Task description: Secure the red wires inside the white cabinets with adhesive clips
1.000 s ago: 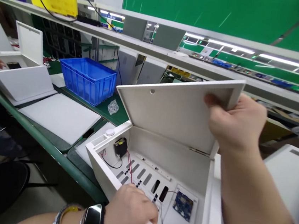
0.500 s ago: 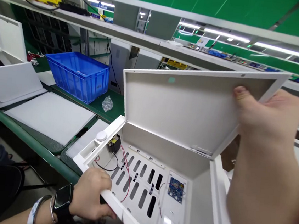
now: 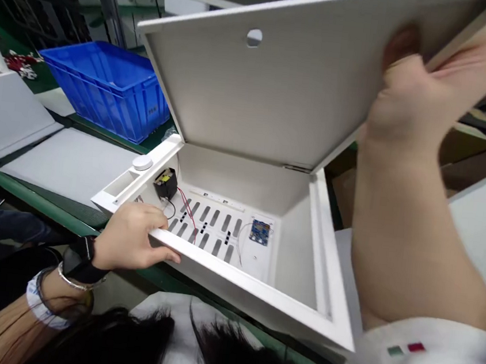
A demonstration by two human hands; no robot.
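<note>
Left fingers [image 3: 155, 218] clasp the box rim [image 3: 257, 291], right fingers [image 3: 402, 46] the lid [image 3: 256, 96] (crate marking [image 3: 152, 110] illegible).

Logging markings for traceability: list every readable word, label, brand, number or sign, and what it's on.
No text is readable.
Blue bin: small dark mark, too blurred.
Circuit board: any print too small.
Black component: yellow patch, no legible words.
Wristband: blue markings, unreadable.
</note>
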